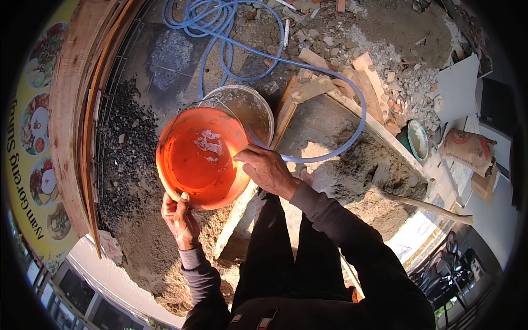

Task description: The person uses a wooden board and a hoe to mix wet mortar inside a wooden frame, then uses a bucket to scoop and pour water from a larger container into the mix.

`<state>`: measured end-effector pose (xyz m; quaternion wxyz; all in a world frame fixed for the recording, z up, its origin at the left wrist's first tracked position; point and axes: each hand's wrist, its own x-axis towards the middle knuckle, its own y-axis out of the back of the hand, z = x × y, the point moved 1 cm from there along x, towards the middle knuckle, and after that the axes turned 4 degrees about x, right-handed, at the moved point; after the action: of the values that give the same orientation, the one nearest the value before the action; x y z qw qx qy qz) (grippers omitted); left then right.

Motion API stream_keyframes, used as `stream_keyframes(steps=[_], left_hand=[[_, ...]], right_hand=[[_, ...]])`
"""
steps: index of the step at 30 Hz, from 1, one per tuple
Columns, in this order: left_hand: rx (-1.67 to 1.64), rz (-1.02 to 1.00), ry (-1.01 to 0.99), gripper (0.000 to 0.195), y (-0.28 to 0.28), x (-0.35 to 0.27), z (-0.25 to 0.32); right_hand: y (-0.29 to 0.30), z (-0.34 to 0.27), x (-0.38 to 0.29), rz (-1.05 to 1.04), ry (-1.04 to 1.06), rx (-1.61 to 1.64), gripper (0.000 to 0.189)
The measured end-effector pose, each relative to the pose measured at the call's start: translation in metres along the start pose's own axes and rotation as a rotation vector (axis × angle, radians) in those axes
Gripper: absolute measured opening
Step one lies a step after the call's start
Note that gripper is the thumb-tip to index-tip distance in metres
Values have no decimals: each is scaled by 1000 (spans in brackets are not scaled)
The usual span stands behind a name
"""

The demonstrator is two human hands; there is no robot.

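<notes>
An orange plastic bucket (185,152) is held up before me, its open mouth towards my face. White residue or a little water glints on its bottom, and a thin wire handle (183,108) arches over the far rim. My left hand (180,218) grips the near rim with the thumb on top. On the right side of the rim, my right hand (268,169) is closed over the edge. Behind the bucket stands a pale tub (251,111) of murky water, partly covered by it. A clear blue hose (348,142) curves around to the tub's side.
Dark gravel (128,165) and a sand heap (144,251) lie left, beside long wooden planks (70,123). At right, a wooden-framed mixing area holds a mortar pile (359,165) and a wooden-handled tool (429,206). A green bucket (417,140) and cement bag (468,150) stand beyond.
</notes>
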<state>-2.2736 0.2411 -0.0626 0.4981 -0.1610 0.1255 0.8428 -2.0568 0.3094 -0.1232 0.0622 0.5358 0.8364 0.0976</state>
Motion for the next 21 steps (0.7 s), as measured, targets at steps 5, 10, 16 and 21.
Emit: stream_keyframes(steps=[5, 10, 16, 21], left_hand=[[102, -83, 27, 18, -31, -17, 23], [48, -265, 56, 14, -58, -33, 24], [125, -479, 49, 24, -79, -44, 24], [210, -662, 21, 24, -118, -74, 20]], right_hand=[[-49, 42, 10, 118, -165, -10, 31], [-51, 61, 0, 254, -331, -65, 21], [-15, 49, -27, 330, -584, -117, 16], [-11, 84, -71, 578, -492, -231, 28]])
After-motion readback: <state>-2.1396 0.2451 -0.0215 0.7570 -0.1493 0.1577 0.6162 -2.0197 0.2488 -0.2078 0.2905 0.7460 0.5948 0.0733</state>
